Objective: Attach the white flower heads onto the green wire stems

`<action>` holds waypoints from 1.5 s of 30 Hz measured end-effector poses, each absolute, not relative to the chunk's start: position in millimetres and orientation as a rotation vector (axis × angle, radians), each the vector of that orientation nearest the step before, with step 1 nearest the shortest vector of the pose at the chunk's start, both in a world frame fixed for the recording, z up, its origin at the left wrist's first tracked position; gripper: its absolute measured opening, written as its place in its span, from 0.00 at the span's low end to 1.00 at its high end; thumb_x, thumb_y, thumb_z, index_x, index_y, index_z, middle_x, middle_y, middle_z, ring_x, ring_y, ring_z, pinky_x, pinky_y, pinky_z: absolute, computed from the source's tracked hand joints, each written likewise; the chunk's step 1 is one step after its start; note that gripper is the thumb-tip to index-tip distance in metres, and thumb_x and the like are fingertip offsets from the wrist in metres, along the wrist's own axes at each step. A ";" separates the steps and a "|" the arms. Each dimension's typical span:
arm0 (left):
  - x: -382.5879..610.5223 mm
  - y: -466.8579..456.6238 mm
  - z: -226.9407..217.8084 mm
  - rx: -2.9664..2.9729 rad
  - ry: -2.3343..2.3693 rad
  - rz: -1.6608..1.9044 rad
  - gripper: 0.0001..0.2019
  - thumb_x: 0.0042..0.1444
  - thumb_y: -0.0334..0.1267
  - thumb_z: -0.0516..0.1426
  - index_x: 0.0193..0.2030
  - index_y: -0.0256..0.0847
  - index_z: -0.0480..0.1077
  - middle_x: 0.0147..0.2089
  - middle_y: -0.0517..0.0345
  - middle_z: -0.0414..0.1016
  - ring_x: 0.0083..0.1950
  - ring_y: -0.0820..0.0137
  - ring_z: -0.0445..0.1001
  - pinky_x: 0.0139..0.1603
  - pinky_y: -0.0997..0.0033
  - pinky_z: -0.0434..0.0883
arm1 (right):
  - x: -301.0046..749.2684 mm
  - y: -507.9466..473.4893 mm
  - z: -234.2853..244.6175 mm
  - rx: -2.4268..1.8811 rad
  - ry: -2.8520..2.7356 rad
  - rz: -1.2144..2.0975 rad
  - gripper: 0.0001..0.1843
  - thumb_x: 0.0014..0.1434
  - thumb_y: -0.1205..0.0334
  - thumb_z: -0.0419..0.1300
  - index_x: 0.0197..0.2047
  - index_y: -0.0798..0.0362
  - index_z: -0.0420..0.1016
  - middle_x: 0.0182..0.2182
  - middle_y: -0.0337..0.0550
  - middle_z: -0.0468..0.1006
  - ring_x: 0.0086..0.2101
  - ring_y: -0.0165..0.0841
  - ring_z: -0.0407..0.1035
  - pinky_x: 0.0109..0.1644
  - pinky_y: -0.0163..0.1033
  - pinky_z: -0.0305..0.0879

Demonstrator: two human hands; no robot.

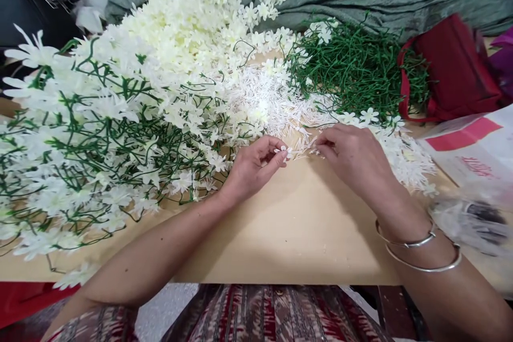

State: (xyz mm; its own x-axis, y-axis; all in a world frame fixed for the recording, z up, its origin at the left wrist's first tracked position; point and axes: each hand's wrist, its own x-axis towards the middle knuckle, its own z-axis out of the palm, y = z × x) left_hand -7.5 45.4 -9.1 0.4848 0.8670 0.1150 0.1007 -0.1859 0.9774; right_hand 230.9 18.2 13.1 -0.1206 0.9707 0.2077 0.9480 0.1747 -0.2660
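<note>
On the flat tan table (288, 240), white star-shaped fabric flowers (116, 104) lie left of wiry green plastic stems (352, 67)

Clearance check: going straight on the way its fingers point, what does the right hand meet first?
Probably the loose white strands on the tabletop; depth is unclear, so passing above them, the right hand might meet the left hand instead.
</note>
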 end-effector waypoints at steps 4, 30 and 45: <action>-6.0 45.5 -9.0 1.601 0.840 0.879 0.09 0.67 0.44 0.60 0.43 0.40 0.72 0.34 0.59 0.78 0.35 0.73 0.80 0.38 0.75 0.77 | 225.9 20.9 15.4 -1.828 -2.044 -0.017 0.07 0.65 0.60 0.60 0.35 0.47 0.77 0.35 0.49 0.77 0.38 0.46 0.70 0.44 0.51 0.62; 0.7 42.3 -10.8 1.343 0.930 1.082 0.14 0.65 0.49 0.64 0.45 0.40 0.72 0.40 0.58 0.80 0.41 0.71 0.83 0.47 0.71 0.81 | 179.1 6.1 9.9 -1.334 -1.265 0.966 0.04 0.60 0.57 0.70 0.38 0.45 0.81 0.35 0.40 0.83 0.35 0.36 0.76 0.40 0.45 0.74; 0.3 37.9 -8.7 1.611 0.956 1.019 0.10 0.68 0.39 0.60 0.53 0.40 0.78 0.43 0.53 0.86 0.44 0.66 0.84 0.49 0.65 0.81 | 161.1 3.9 9.7 -1.319 -1.133 1.001 0.15 0.55 0.60 0.72 0.36 0.43 0.68 0.28 0.35 0.78 0.27 0.34 0.76 0.32 0.43 0.77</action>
State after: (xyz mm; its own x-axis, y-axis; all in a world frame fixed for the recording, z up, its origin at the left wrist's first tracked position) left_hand 0.3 37.9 -8.7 0.3426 0.9233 0.1737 0.1146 -0.2246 0.9677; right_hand 161.1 3.9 9.7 0.1927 0.9802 0.0456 0.0757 0.0315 -0.9966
